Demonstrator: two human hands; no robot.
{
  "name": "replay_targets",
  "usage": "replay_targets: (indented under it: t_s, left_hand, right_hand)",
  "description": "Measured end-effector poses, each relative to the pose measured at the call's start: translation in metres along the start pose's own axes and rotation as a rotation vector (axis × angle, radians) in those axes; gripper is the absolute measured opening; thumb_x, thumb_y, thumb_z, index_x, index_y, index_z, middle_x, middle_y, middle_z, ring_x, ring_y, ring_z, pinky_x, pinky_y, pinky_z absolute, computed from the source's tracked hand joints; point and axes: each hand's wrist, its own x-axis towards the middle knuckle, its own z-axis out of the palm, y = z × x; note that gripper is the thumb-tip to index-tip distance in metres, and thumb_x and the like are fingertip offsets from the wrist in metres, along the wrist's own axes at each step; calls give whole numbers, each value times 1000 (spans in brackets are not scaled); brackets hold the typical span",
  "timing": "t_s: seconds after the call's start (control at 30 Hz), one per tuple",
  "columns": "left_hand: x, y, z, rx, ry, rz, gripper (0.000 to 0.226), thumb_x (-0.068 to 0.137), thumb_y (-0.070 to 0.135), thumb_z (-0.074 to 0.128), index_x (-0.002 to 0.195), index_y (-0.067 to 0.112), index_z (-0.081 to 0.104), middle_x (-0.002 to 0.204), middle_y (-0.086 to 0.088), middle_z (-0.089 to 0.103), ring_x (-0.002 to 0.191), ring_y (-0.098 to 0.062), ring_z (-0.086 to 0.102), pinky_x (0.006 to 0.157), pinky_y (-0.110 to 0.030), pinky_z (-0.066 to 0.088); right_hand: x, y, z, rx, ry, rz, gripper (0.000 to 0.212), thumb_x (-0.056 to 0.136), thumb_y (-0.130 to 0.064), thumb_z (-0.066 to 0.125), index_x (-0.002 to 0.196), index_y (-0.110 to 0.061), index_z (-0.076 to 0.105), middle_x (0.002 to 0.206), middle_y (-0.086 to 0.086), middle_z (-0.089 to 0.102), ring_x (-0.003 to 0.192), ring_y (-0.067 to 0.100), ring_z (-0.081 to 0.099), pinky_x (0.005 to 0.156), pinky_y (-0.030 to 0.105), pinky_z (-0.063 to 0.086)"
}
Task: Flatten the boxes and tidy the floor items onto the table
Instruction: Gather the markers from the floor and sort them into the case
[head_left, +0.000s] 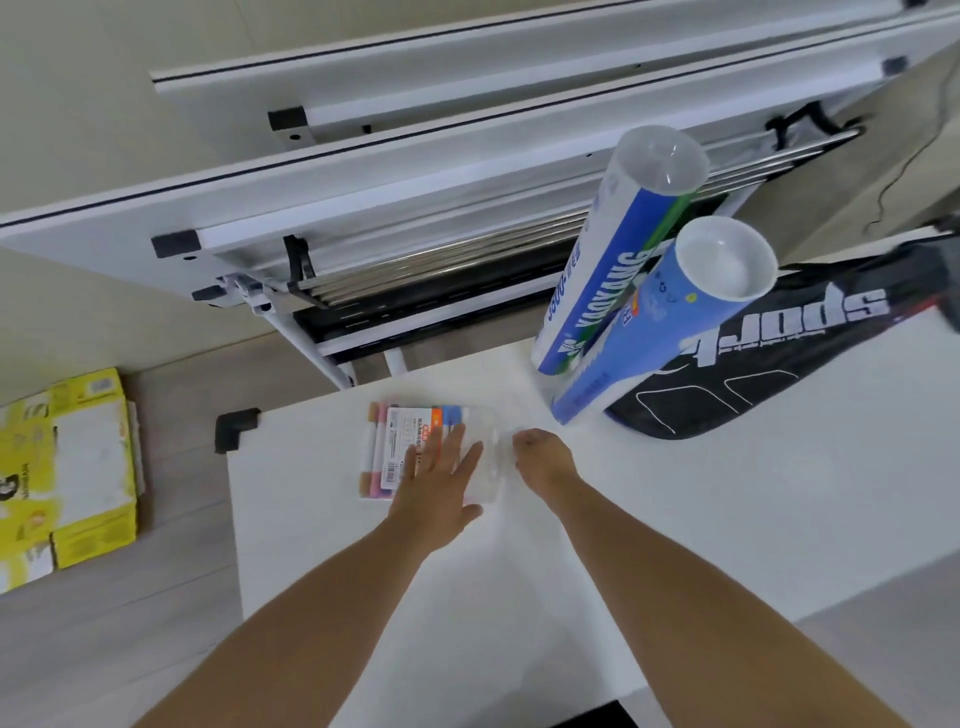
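Marker pack (402, 447): clear plastic case of coloured markers with a white and orange label and a barcode; the print is too small to read. It lies flat on the white table (727, 519) near its far-left corner, just beside the black corner guard (236, 428).

Left hand (439, 480): palm down, fingers straight and spread, resting flat on the pack's right half.

Right hand (543, 460): fingers curled under at the case's right edge; whether they grip it cannot be told.

Taller tube (597, 270): upright by the far edge, white, blue and green, with large letters, possibly "YAOYANG".

Shorter tube (649, 332): blue, upright, touching the taller one.

Black bag (779, 353): white "sport" lettering, lying behind the tubes toward the right edge.

Flattened yellow box (78, 467): on the floor (156, 623), left of the table.
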Motion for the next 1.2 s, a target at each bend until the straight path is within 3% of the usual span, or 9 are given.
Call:
replay_targets:
  t_s: [0.13,0.23,0.33,0.43,0.57,0.73,0.93,1.1,1.2]
  left_hand:
    - [-3,-39,-3,70,31,15,88,87,61,62,156,46,10,167,-1,-13,152,-41,-9,120,-62,9]
    - [-6,-57,2,86,86,42,88,77,62,73,152,45,30,167,-6,11,151,-43,12,115,-62,26]
    - [-10,-61,7,87,131,35,82,80,63,70,150,43,34,167,-5,16,151,-38,17,114,-57,30]
    - [-14,-62,11,48,176,1,78,80,61,71,149,44,38,165,-3,21,151,-35,22,113,-54,32]
    - [-16,-64,16,15,218,-23,75,83,61,68,149,44,38,165,-3,21,151,-35,20,115,-52,30]
    - [-14,-65,24,20,225,-20,73,87,60,63,151,43,33,167,-3,15,153,-36,13,117,-53,25]
    - [-15,-61,23,21,212,-62,70,91,61,56,153,43,29,168,-4,11,153,-37,11,116,-55,26]
    - [-15,-42,10,-23,196,-171,68,95,61,48,156,43,22,168,-4,4,152,-40,9,116,-54,26]
    - [-14,-35,2,-16,144,-201,68,100,62,33,157,43,3,167,-4,-11,153,-39,-5,119,-52,18]
  right_hand:
    - [2,-12,15,-131,15,-40,42,103,-35,40,132,-11,57,137,6,58,125,26,54,105,30,38]
    - [9,-16,27,-158,61,-53,41,100,-36,46,130,-10,58,135,7,60,123,27,55,105,34,41]
    - [12,-21,33,-176,135,-61,41,101,-35,46,131,-10,57,134,7,60,123,26,55,104,32,40]
    - [11,-27,40,-186,179,-87,36,102,-33,46,119,-9,67,120,7,67,110,25,63,97,31,46]
    - [8,-30,48,-199,214,-125,36,102,-35,45,108,-9,68,110,8,67,100,23,65,92,31,52]
    - [3,-28,51,-177,230,-124,37,103,-38,42,119,-10,59,117,5,62,106,21,63,95,32,53]
    - [6,-26,31,-210,38,-184,38,103,-40,41,128,-15,56,119,2,60,109,20,60,98,33,50]
    - [-16,-6,22,-216,49,-107,32,100,-30,41,90,-10,64,87,3,64,85,25,60,76,28,42]
    - [-24,7,35,-91,18,-36,30,94,-38,50,96,-15,69,90,0,71,89,23,67,85,32,52]
